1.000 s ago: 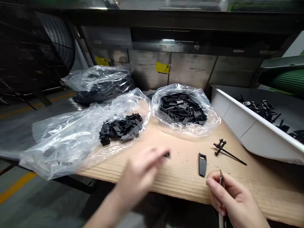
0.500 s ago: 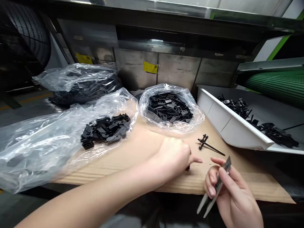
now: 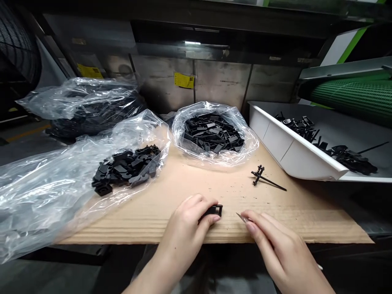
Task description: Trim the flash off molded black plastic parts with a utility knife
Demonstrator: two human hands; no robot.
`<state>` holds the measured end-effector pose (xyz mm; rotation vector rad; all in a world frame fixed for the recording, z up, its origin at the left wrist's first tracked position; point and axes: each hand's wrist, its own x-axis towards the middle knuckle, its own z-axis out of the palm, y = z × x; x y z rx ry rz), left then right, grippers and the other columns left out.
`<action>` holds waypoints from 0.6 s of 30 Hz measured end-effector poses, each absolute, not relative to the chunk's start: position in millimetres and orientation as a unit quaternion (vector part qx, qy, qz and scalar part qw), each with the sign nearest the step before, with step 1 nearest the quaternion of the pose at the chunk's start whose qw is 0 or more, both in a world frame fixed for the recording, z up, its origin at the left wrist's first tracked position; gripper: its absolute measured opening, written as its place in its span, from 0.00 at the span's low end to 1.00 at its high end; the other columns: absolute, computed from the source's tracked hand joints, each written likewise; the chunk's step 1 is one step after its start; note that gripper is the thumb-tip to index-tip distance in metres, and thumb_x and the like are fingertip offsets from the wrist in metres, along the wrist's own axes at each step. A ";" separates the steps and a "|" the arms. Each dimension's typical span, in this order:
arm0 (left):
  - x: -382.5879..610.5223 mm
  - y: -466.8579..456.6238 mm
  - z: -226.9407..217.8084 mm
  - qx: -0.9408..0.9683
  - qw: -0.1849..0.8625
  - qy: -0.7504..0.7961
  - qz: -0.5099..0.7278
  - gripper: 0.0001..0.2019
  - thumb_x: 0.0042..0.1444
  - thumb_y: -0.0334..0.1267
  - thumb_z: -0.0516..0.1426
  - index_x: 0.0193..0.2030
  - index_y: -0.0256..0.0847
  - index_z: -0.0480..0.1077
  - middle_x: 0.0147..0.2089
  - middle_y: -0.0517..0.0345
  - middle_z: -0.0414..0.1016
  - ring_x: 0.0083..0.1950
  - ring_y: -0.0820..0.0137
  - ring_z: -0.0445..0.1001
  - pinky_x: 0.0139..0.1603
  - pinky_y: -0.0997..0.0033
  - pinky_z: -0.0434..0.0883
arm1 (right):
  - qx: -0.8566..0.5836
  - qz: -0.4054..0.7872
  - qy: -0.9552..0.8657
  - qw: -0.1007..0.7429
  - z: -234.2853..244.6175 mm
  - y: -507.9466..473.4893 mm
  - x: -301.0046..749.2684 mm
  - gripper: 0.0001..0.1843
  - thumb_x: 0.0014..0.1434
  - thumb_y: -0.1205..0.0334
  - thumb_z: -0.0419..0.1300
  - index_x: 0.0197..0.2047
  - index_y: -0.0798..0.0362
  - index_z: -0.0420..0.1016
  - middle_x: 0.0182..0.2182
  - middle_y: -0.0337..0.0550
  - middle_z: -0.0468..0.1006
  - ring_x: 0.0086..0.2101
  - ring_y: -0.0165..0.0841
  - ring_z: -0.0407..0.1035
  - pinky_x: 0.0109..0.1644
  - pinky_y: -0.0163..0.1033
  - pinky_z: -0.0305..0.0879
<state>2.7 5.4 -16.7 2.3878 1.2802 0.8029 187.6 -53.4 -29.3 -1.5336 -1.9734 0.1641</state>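
I have left hand (image 3: 187, 218) pinching black part (image 3: 211, 210), six o'clock | right hand (image 3: 280, 243) gripping pointed tool (image 3: 243, 217), five o'clock | branched piece (image 3: 259, 175) on bench (image 3: 309, 216), four o'clock

Metal panels (image 3: 219, 79) across upper middle, yellow label (image 3: 184, 80) attached; bright light streak (image 3: 192, 43) above. Dark round grille (image 3: 18, 53) upper left. Green belt (image 3: 352, 98) upper right. Yellow floor line (image 3: 27, 132), left. Cardboard worktop (image 3: 183, 175), lower middle.

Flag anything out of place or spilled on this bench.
One branched black piece lies loose on the cardboard, outside the white tray where other black pieces lie, so it looks stray. Small dark specks are scattered nearby. No damage shows.
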 end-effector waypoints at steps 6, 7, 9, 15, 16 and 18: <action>7.3 -1.6 -35.0 0.792 0.150 0.479 0.347 0.07 0.54 0.28 0.53 0.38 0.36 0.70 0.35 0.53 0.70 0.38 0.61 0.70 0.37 0.61 0.68 | -0.588 0.036 -0.769 0.249 -29.2 -31.5 172.7 0.13 0.62 0.62 0.44 0.33 0.48 0.69 0.26 0.37 0.75 0.25 0.31 0.71 0.26 0.33 0.63; 8.0 -2.3 -36.0 0.790 0.144 0.477 0.358 0.06 0.54 0.28 0.54 0.36 0.37 0.71 0.33 0.54 0.70 0.36 0.62 0.69 0.35 0.62 0.67 | -0.591 0.039 -0.769 0.239 -28.4 -30.0 170.5 0.14 0.62 0.62 0.44 0.30 0.48 0.68 0.24 0.36 0.74 0.23 0.31 0.70 0.25 0.34 0.60; 8.5 -3.3 -37.4 0.790 0.123 0.465 0.380 0.05 0.54 0.28 0.53 0.35 0.37 0.71 0.31 0.55 0.69 0.33 0.63 0.68 0.33 0.62 0.66 | -0.600 0.043 -0.768 0.221 -27.1 -28.5 167.4 0.15 0.62 0.62 0.44 0.26 0.49 0.65 0.20 0.35 0.72 0.21 0.31 0.68 0.23 0.34 0.56; 8.6 -4.3 -40.4 0.795 0.084 0.436 0.413 0.07 0.55 0.27 0.51 0.36 0.37 0.70 0.29 0.54 0.69 0.33 0.64 0.66 0.33 0.64 0.64 | -0.574 0.054 -0.789 0.214 -27.2 -28.8 167.6 0.14 0.62 0.63 0.44 0.28 0.49 0.65 0.22 0.36 0.71 0.22 0.30 0.67 0.24 0.34 0.53; 8.6 -4.6 -40.6 0.795 0.085 0.436 0.413 0.07 0.55 0.27 0.51 0.36 0.37 0.70 0.29 0.55 0.68 0.32 0.64 0.66 0.33 0.64 0.64 | -0.574 0.057 -0.790 0.208 -27.0 -28.8 167.9 0.14 0.62 0.62 0.44 0.28 0.49 0.66 0.22 0.36 0.71 0.22 0.30 0.67 0.24 0.34 0.53; 8.3 -5.1 -40.9 0.798 0.091 0.435 0.408 0.07 0.55 0.26 0.52 0.37 0.37 0.69 0.30 0.55 0.68 0.33 0.65 0.66 0.34 0.64 0.64 | -0.577 0.070 -0.791 0.191 -25.9 -28.4 168.2 0.14 0.62 0.63 0.44 0.28 0.49 0.65 0.22 0.37 0.71 0.22 0.31 0.67 0.25 0.34 0.54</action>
